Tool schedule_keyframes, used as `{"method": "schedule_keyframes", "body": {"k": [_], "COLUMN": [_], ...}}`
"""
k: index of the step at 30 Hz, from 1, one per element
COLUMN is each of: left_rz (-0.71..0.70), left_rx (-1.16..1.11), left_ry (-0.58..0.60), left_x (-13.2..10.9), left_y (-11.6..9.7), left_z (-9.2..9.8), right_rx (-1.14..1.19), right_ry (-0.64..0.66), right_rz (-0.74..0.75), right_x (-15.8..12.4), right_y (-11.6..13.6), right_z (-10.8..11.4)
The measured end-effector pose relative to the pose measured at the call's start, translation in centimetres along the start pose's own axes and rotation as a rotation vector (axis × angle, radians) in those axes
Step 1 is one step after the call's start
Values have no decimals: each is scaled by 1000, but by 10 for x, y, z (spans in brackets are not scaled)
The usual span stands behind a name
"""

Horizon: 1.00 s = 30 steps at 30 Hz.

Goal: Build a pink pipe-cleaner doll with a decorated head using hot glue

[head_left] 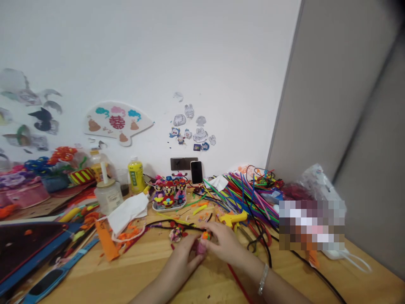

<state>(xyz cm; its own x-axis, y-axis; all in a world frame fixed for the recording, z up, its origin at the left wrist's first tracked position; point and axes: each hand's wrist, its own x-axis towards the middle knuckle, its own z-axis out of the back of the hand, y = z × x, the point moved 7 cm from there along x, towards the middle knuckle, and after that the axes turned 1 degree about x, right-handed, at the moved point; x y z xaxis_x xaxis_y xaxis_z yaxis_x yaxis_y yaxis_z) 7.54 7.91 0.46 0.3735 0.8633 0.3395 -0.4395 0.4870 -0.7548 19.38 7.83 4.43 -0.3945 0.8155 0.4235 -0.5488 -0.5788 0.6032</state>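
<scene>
L hand (185, 257) & R hand (224, 245) grip small pink/orange pipe-cleaner piece (201, 246) between fingers, just above wood table (95, 276); piece partly hidden by fingers. Paper fan (118, 122) on wall: red 囍 legible. Yellow bottle (136, 175): label unreadable. Glass cup (124, 184) holds dark liquid. Pixelated patch (311, 226) hides item at R.

We look down on a wooden worktop (357, 287) scattered with coloured pipe cleaners (249, 202), a yellow glue gun (233, 218), a white cloth (128, 213), and a plate of small figures (168, 204) near its back edge.
</scene>
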Motion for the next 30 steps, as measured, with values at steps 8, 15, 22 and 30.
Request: {"method": "schedule_keyframes", "body": {"k": [8,15,22,30], "left_rz": [18,82,198,194], "left_rx": [-51,-171,-285,-406], "left_ry": [-14,-115,-241,-235], "left_x": [1,3,0,1], "left_y": [2,7,16,10], "left_z": [-1,5,6,11], "right_rx": [76,200,318,440], "right_ry": [7,-45,-403,-782], "right_rz": [-35,49,-66,-217], "right_x": [1,2,7,-3], "right_y": [-5,2,-27,-64], "right_z": [-7,-5,34,88]}}
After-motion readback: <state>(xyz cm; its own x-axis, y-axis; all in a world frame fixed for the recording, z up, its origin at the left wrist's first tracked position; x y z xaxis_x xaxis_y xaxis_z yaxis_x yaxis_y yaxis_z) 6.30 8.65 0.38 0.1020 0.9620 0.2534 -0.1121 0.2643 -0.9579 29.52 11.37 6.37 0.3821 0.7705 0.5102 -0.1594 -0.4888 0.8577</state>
